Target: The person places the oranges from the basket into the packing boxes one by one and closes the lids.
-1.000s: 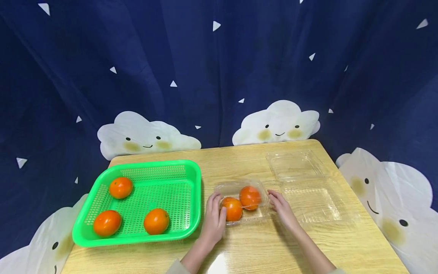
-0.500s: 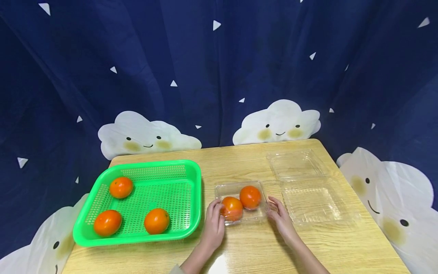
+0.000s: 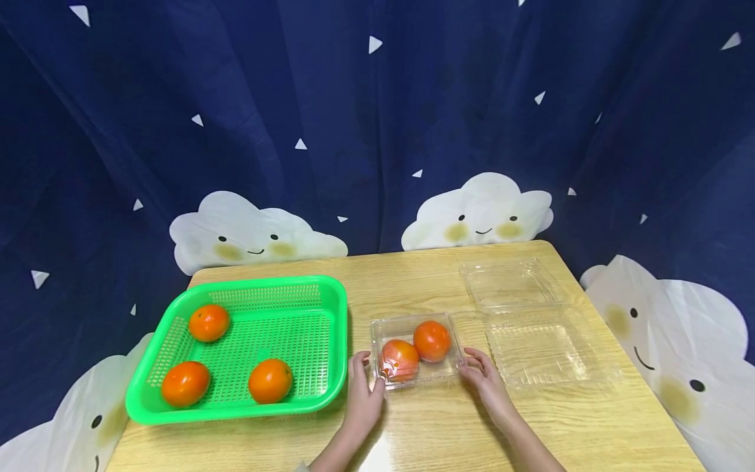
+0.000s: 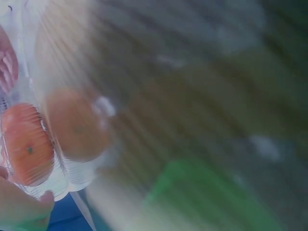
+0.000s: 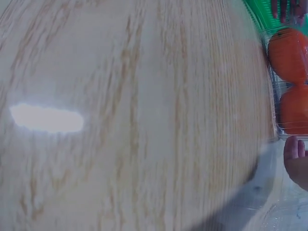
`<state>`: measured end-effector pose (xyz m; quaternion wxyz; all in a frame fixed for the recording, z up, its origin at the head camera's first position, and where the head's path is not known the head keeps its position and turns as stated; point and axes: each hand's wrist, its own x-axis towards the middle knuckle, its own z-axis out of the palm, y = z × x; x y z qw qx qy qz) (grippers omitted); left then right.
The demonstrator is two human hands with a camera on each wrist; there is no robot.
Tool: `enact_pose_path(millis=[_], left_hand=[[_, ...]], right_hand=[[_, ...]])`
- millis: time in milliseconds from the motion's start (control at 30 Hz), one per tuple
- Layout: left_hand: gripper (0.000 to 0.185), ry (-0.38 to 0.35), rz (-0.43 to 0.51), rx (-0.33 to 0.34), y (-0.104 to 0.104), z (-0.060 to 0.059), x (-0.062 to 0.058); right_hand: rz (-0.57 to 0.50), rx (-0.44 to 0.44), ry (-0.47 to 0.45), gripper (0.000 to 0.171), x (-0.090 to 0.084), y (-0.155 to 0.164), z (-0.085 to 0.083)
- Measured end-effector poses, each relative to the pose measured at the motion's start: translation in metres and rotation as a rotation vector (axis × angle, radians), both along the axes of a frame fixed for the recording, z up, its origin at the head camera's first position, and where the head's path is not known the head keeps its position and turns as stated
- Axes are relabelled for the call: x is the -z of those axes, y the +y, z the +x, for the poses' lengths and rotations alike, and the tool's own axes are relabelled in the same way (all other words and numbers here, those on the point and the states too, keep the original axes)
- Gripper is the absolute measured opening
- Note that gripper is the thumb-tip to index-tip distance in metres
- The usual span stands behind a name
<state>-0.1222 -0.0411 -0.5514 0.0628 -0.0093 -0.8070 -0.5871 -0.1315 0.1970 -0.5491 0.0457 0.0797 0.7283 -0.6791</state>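
A small clear plastic box point(image 3: 413, 379) sits on the wooden table point(image 3: 448, 432) with two orange-red fruits inside, one at the front left point(image 3: 400, 359) and one at the back right point(image 3: 432, 340). Its clear lid lies over them. My left hand point(image 3: 367, 377) grips the box's front left corner, thumb against the front edge. My right hand point(image 3: 476, 368) holds the front right corner with curled fingers. The blurred left wrist view shows both fruits point(image 4: 28, 150) through the plastic. In the right wrist view the boxed fruits point(image 5: 288, 54) lie beside a fingertip point(image 5: 294, 156).
A green mesh basket point(image 3: 307, 328) with three loose orange-red fruits point(image 3: 270, 381) stands left of the box. An open clear clamshell point(image 3: 531, 341) lies to the right, reaching toward the table's far right corner. Dark blue cloth hangs behind.
Both hands slid back from the box's sides to its front corners. The lid now lies flat over the two fruits. The basket and the open clamshell stayed put.
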Motion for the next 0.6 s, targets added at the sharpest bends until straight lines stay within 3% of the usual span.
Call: enact_pose_path(millis=[133, 333, 467, 600], left_hand=[[0.042, -0.128, 0.116, -0.029, 0.0007, -0.0005, -0.0016], [0.008, -0.269, 0.152, 0.012, -0.0029, -0.0011, -0.0035], [0.012, -0.352, 0.260, 0.069, -0.0047, -0.0020, -0.0042], [0.012, -0.381, 0.350, 0.100, -0.0056, -0.0030, -0.0071]], right_hand=[[-0.135, 0.023, -0.020, 0.034, 0.0010, 0.0000, -0.0011], [-0.251, -0.029, -0.107, 0.021, 0.0010, 0.0039, -0.0012], [-0.281, -0.063, -0.148, 0.019, -0.0004, 0.0061, -0.0021], [-0.306, -0.088, -0.164, 0.017, -0.0014, 0.0076, -0.0030]])
